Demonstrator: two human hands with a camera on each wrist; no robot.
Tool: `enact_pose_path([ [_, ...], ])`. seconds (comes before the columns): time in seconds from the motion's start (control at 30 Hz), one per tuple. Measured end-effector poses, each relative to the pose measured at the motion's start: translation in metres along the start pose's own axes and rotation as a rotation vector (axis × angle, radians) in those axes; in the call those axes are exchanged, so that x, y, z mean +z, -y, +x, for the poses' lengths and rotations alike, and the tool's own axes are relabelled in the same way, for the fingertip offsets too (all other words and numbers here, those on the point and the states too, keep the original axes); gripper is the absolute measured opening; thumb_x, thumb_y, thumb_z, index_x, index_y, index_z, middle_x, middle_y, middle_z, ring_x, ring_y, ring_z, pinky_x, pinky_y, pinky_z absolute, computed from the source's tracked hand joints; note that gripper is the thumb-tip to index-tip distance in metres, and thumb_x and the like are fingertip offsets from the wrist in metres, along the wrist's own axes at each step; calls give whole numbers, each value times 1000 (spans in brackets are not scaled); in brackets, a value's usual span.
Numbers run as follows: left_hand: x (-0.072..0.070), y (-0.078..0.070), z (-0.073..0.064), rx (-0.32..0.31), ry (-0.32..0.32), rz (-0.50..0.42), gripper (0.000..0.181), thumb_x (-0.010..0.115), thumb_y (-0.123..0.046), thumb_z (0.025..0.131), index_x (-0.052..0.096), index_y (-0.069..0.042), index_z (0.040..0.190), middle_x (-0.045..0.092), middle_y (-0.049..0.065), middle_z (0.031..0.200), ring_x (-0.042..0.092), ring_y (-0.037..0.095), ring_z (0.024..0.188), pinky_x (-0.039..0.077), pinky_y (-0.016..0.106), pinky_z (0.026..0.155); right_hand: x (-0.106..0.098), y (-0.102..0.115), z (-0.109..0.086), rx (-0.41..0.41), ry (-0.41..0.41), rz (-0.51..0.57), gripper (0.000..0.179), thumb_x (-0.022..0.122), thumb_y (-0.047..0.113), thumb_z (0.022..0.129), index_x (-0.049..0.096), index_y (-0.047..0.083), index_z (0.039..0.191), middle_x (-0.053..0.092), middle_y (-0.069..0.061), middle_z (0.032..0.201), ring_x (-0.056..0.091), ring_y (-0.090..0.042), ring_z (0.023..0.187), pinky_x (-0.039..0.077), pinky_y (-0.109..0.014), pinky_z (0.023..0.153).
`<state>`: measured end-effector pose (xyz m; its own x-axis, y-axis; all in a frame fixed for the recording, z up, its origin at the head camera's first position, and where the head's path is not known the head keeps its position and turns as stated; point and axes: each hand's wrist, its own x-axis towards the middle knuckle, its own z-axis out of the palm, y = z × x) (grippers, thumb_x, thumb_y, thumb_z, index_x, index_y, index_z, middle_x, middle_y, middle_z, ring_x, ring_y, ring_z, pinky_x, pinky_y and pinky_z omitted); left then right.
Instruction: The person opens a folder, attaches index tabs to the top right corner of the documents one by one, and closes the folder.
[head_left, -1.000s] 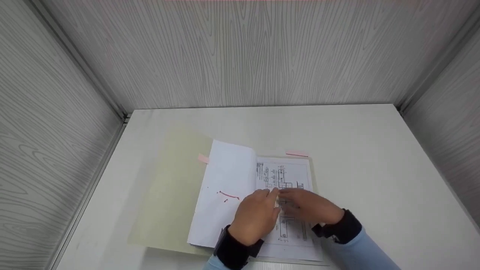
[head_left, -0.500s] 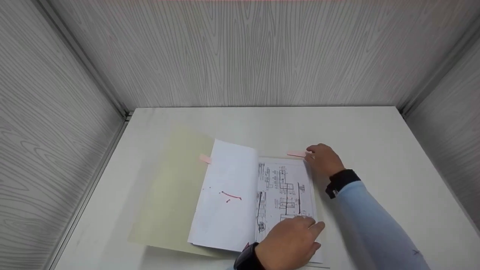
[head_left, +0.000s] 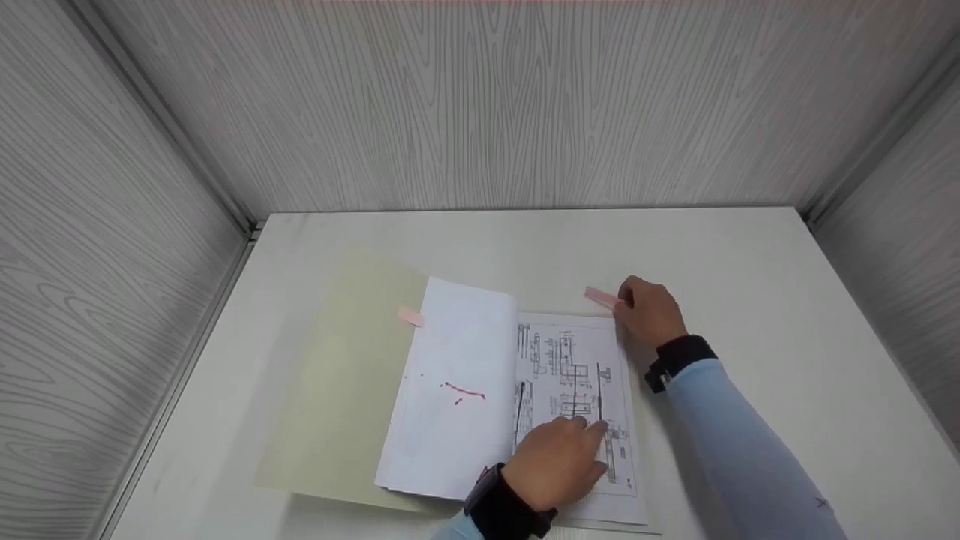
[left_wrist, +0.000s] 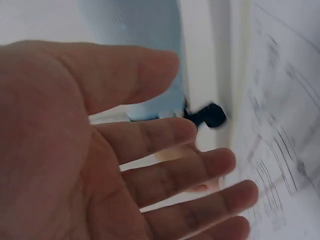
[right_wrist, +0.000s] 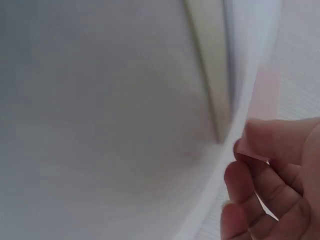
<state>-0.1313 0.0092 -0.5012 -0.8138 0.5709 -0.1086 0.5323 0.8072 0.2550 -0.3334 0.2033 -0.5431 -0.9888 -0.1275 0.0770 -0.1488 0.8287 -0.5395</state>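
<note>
Between thumb and index finger my right hand [head_left: 651, 309] pinches a pink sticky tab [head_left: 601, 297], just past the top right corner of an open document; the right wrist view shows the pink strip [right_wrist: 265, 95] standing out from the fingertips. My left hand [head_left: 556, 461] is over the lower part of the right-hand page [head_left: 544, 345], which carries black technical drawings. In the left wrist view its fingers [left_wrist: 185, 170] are extended and hold nothing, with the printed sheet beside them.
The turned-back white page [head_left: 450, 337] bears red marks and a second pink tab [head_left: 410, 316] at its edge. Under it lies the pale yellow cover [head_left: 330, 405]. A white table [head_left: 765, 300] meets grey wood-grain panels [head_left: 480, 105] at the back and sides.
My hands parted. The right hand went up to the pink tab above the page, pinched it and tilted it. The left moved right and down over the drawings, then slightly back up.
</note>
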Motion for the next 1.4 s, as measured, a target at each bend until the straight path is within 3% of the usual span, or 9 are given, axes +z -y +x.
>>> enact_pose_path([
  [0.1, 1, 12, 2, -93, 1, -21, 49, 63, -38, 91, 56, -13, 133, 66, 5, 105, 64, 20, 90, 52, 33, 75, -4, 13, -17, -9, -26, 138, 21, 59, 15, 94, 60, 7, 113, 62, -12, 95, 56, -26, 82, 45, -38, 72],
  [0.17, -1, 20, 2, -144, -12, -36, 51, 63, -38, 91, 55, -12, 133, 66, 7, 104, 64, 23, 88, 52, 35, 75, -7, 24, -31, -22, 6, 254, 24, 59, 19, 94, 60, 9, 116, 62, -11, 94, 58, -27, 82, 45, -36, 71],
  [0.37, -8, 35, -2, -233, -81, -69, 52, 66, -36, 90, 56, -5, 130, 66, 9, 93, 63, 21, 77, 51, 33, 68, -11, 58, -76, -74, 233, 556, 19, 60, 18, 94, 67, 8, 109, 64, -18, 89, 60, -38, 82, 50, -45, 71],
  [0.5, -10, 39, -4, -275, -148, -110, 55, 70, -35, 87, 54, 1, 125, 65, 8, 86, 61, 20, 72, 50, 32, 65, -12, 69, -94, -74, 363, 602, 13, 60, 13, 93, 68, 9, 103, 64, -21, 90, 60, -38, 79, 52, -47, 72],
  [0.73, -13, 41, -4, -328, -212, -193, 47, 76, -34, 81, 54, -1, 108, 57, 3, 69, 51, 15, 56, 41, 28, 52, -24, 70, -106, -51, 390, 582, 12, 60, 9, 91, 67, 8, 101, 65, -18, 89, 61, -24, 71, 53, -34, 67],
  [0.87, -16, 41, -2, -308, -258, -179, 47, 77, -35, 80, 55, -3, 106, 58, 4, 71, 50, 14, 55, 40, 27, 50, -32, 69, -111, -78, 451, 581, 14, 63, 11, 91, 66, 7, 104, 65, -15, 84, 61, -24, 71, 54, -35, 68],
  [1.0, -18, 40, 1, -242, -311, -166, 44, 76, -35, 82, 57, -5, 107, 60, 3, 78, 50, 12, 59, 42, 24, 54, -36, 69, -114, -93, 493, 630, 19, 64, 13, 91, 64, 5, 108, 65, -14, 84, 62, -26, 73, 55, -40, 71],
  [1.23, -17, 38, 5, -131, -353, -174, 27, 71, -31, 88, 60, -10, 100, 53, -5, 74, 44, 8, 59, 37, 19, 53, -42, 67, -116, -97, 471, 656, 14, 61, 12, 93, 57, 4, 104, 63, -13, 82, 63, -29, 73, 54, -41, 69],
  [1.4, -16, 37, 6, -88, -399, -158, 22, 69, -30, 90, 60, -11, 97, 52, -5, 72, 43, 8, 59, 37, 19, 53, -47, 64, -116, -90, 456, 667, 16, 61, 12, 93, 55, 1, 102, 61, -21, 86, 62, -31, 74, 53, -36, 69],
])
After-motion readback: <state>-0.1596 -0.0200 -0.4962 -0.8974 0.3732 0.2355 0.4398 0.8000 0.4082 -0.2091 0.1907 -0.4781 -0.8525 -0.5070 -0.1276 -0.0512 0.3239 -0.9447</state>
